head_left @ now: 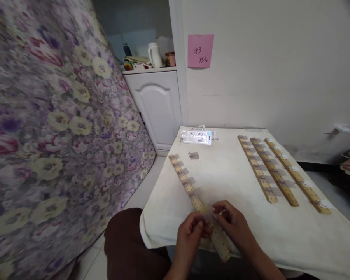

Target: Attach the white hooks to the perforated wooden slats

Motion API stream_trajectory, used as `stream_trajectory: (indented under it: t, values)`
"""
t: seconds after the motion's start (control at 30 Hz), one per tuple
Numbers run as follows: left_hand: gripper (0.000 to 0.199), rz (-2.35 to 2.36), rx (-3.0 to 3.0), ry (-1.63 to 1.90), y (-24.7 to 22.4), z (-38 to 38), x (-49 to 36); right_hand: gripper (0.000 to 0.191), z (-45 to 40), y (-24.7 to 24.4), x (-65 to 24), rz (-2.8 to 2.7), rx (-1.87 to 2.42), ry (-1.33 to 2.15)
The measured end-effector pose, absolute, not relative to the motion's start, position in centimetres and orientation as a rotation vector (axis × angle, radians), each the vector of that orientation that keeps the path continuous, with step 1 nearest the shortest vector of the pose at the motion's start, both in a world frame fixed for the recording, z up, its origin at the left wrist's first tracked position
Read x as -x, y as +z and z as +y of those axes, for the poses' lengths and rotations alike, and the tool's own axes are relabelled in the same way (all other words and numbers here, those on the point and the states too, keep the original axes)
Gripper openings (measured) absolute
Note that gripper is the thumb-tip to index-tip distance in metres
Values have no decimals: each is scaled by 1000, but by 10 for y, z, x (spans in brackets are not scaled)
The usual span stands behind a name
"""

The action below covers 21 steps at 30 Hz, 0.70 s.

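Observation:
A long wooden strip [196,203] with rows of small holes lies slanted on the near left of the table, its near end reaching past the edge. Small clear pieces with thin metal parts sit along its far half. My left hand [191,231] is closed in a pinch over the strip, on a small translucent card [209,219] with a thin wire-like loop. From the other side, my right hand [233,223] brings thumb and forefinger together at the card's edge. The fingertips partly hide the card. Farther off lies a similar small clear piece [194,155] with a metal part.
Three more wooden strips [258,171] with small pieces along them lie on the right of the cloth-covered table [221,155]. Clear packaging [195,137] with small metal items is at the back left. A floral curtain [61,116] hangs on the left; a wall stands behind.

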<state>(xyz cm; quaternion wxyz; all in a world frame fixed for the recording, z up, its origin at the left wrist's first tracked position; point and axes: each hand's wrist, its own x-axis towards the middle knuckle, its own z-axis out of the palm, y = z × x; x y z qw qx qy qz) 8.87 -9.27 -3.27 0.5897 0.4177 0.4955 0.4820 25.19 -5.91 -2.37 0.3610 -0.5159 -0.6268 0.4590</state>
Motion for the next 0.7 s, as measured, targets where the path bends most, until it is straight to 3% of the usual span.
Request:
stream_trajectory:
  t: [0.37, 0.7]
  values:
    - [19, 1396, -1139, 1074, -36, -82, -75, 10, -23, -40, -234, -1456, 1229, 1515]
    - [15, 1681, -1635, 932, -41, -75, -64, 7, -6, -54, -228, -1496, 1283, 1477]
